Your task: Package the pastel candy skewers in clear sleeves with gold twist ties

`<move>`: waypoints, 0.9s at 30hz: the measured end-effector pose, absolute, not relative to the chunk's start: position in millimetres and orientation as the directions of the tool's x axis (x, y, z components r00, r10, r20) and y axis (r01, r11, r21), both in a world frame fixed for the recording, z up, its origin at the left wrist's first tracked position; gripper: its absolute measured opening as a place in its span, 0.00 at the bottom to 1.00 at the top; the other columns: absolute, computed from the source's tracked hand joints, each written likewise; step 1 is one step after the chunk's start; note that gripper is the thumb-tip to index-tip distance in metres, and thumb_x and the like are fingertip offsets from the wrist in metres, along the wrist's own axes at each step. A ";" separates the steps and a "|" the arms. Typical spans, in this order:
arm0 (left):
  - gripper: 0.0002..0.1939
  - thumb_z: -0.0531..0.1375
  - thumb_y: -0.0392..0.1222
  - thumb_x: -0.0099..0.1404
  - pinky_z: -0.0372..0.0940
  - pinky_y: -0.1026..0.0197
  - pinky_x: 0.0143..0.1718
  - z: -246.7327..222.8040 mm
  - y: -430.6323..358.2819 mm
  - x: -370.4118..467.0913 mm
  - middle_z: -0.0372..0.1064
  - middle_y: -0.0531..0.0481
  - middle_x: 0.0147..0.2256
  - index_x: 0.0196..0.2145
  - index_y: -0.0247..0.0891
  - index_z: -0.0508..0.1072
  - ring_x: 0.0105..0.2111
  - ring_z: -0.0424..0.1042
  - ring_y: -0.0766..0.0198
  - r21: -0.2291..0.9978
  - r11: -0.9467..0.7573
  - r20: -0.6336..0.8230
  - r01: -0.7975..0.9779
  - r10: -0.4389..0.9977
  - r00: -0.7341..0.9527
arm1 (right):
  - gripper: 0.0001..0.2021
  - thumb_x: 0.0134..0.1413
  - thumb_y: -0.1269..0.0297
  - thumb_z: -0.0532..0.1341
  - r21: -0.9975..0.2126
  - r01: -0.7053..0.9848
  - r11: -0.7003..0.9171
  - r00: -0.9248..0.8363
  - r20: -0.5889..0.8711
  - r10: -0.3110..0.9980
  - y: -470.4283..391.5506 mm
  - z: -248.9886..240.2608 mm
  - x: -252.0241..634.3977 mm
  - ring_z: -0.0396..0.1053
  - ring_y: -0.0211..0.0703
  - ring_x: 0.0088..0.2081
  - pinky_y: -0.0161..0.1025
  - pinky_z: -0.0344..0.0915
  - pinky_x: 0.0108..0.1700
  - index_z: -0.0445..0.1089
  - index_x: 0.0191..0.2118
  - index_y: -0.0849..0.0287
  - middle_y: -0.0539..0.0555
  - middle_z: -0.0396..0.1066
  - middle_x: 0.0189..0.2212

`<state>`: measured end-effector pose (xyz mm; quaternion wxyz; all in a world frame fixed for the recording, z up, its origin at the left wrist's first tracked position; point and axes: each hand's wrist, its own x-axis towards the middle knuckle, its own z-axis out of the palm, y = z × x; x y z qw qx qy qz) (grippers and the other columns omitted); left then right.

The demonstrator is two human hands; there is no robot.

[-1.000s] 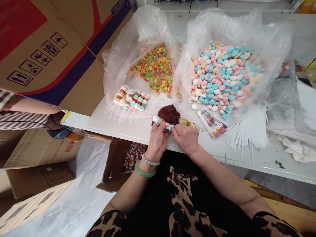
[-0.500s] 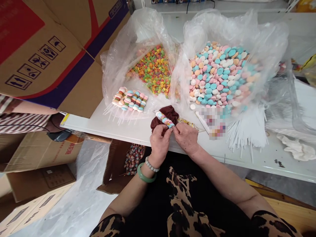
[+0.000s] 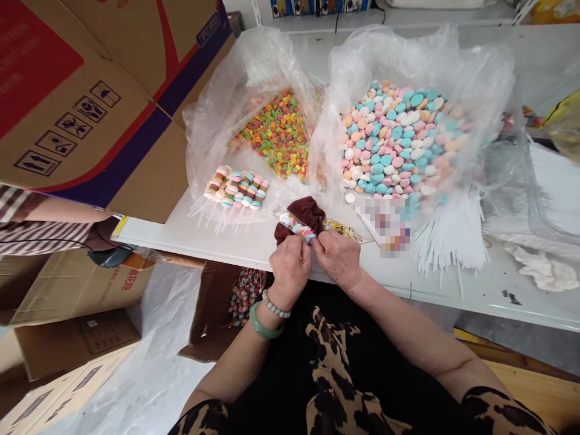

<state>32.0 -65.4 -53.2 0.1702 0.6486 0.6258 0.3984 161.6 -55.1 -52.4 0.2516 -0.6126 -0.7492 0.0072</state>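
Between my hands is a candy skewer (image 3: 296, 225) of pastel discs in a clear wrapper, lying over a dark brown cloth (image 3: 310, 211). My left hand (image 3: 290, 263) is closed at its near end, and my right hand (image 3: 336, 257) pinches the same end from the other side. The fingertips nearly meet and hide the stick and the wrapper's end. Gold twist ties (image 3: 342, 229) lie just past my right hand. Finished candy skewers (image 3: 236, 188) rest in a group to the left, their white sticks pointing toward me.
Behind are an open bag of fruit-coloured ring candies (image 3: 283, 136) and a bag of pastel candy discs (image 3: 394, 145). White sticks (image 3: 451, 241) and a crumpled tissue (image 3: 541, 269) lie at right. A large carton (image 3: 149, 145) stands at left; an open box (image 3: 211, 308) of wrapped candy sits below the table edge.
The candy skewer has tilted flatter and its wrapper's far end shows more. My left hand has curled more tightly and moved slightly down. The whole view has shifted a little.
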 end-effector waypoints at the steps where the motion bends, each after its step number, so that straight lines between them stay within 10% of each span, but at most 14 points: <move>1: 0.09 0.57 0.39 0.63 0.52 0.59 0.32 -52.3 -65.7 32.7 0.60 0.50 0.23 0.24 0.42 0.67 0.26 0.60 0.60 0.730 -0.168 0.306 0.662 0.947 -0.097 | 0.16 0.62 0.62 0.55 -0.326 0.912 0.250 -0.124 0.361 0.924 -55.7 -51.1 161.2 0.63 0.39 0.26 0.40 0.45 0.30 0.68 0.24 0.58 0.54 0.70 0.23; 8: 0.10 0.59 0.35 0.58 0.53 0.59 0.32 -51.2 -69.0 32.2 0.55 0.53 0.21 0.21 0.42 0.64 0.24 0.57 0.62 0.785 -0.244 0.308 0.570 0.951 -0.018 | 0.16 0.60 0.59 0.56 -0.552 0.819 0.156 -0.058 0.191 0.980 -51.0 -47.7 158.8 0.62 0.39 0.26 0.38 0.48 0.30 0.64 0.22 0.57 0.52 0.67 0.22; 14: 0.07 0.58 0.36 0.61 0.56 0.61 0.33 -53.5 -61.4 22.1 0.60 0.54 0.23 0.25 0.42 0.68 0.26 0.60 0.64 0.888 -0.142 0.235 0.437 0.958 -0.166 | 0.11 0.56 0.58 0.55 -0.932 0.356 -0.065 -0.200 -0.143 0.969 -45.7 -44.6 164.4 0.60 0.37 0.26 0.34 0.54 0.30 0.68 0.26 0.56 0.46 0.64 0.21; 27: 0.08 0.56 0.32 0.60 0.55 0.60 0.30 -71.1 -73.1 21.8 0.58 0.53 0.22 0.24 0.41 0.65 0.24 0.60 0.64 0.648 -0.380 0.451 0.660 0.890 0.070 | 0.09 0.47 0.60 0.58 -0.963 0.246 -0.107 -0.121 -0.140 0.983 -42.8 -47.4 159.7 0.61 0.38 0.29 0.35 0.56 0.34 0.66 0.22 0.57 0.47 0.64 0.22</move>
